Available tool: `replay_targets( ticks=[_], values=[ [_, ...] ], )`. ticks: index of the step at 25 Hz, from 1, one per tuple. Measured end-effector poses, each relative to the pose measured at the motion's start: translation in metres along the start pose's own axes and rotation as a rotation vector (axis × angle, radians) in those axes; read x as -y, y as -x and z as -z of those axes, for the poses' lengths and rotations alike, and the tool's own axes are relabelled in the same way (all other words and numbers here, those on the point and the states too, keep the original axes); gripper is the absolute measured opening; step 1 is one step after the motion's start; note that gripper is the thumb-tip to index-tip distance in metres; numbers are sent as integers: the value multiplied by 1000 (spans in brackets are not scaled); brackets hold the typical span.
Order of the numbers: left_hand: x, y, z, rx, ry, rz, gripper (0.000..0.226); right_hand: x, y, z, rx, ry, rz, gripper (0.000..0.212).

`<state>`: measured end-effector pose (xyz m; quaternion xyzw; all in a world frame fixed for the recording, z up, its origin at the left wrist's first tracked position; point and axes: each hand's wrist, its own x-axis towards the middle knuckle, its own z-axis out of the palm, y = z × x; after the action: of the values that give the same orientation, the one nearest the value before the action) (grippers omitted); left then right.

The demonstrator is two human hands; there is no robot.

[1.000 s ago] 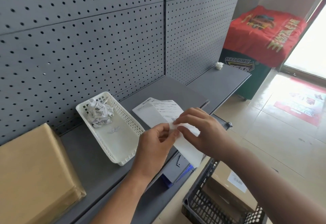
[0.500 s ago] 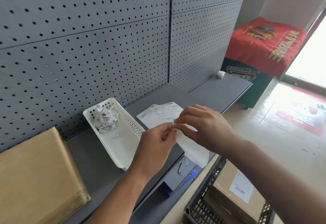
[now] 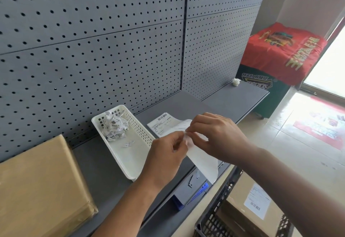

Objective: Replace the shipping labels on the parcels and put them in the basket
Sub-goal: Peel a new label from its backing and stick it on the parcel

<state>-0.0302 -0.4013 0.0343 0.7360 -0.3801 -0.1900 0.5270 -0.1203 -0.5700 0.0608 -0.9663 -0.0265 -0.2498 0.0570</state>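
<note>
A: Step in hand?

B: Looks like peeling the new label (image 3: 164, 124) off its backing (image 3: 203, 164), up over the front edge of the shelf (image 3: 186, 106), just right of the white tray (image 3: 138, 130).

A: Best way through it?

B: Start from 1 corner. Pull slowly and flat. Avoid folding the sticky side onto itself. Then press it straight onto the brown parcel (image 3: 41, 190) at the left of the shelf.

A: And the hands?

B: Closed to a pinch on both sides. With the left hand (image 3: 166, 154), gripping the sheet's edge between thumb and fingertips. With the right hand (image 3: 218, 137), nipping the same spot from the other side, nearly touching the left.

A: Basket?

B: Black basket (image 3: 218, 205) down at the right, with 1 labelled parcel (image 3: 242, 214) inside already.
</note>
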Motion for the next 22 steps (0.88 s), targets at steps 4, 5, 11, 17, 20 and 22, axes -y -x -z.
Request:
replay_targets(
  ticks=[4,5,11,17,20,22],
  values=[
    [1,-2,-1,-15,-6,3,23,-2,-1,-3,7,25,8,21],
    [1,-2,-1,-15,-5,3,22,-3,-2,-4,9,30,7,21],
    [6,-3,-2,-17,-19,1,18,0,-5,-4,-9,-33,-85,19],
    [17,0,-6,-19,14,45,20,-10,-18,0,-66,-185,-308,4],
    [21,2,-8,-17,54,81,22,-18,-31,2,-90,-210,-400,6],
    [23,3,-10,-10,67,93,20,-24,-41,5,-108,-213,-470,8]
  ],
)
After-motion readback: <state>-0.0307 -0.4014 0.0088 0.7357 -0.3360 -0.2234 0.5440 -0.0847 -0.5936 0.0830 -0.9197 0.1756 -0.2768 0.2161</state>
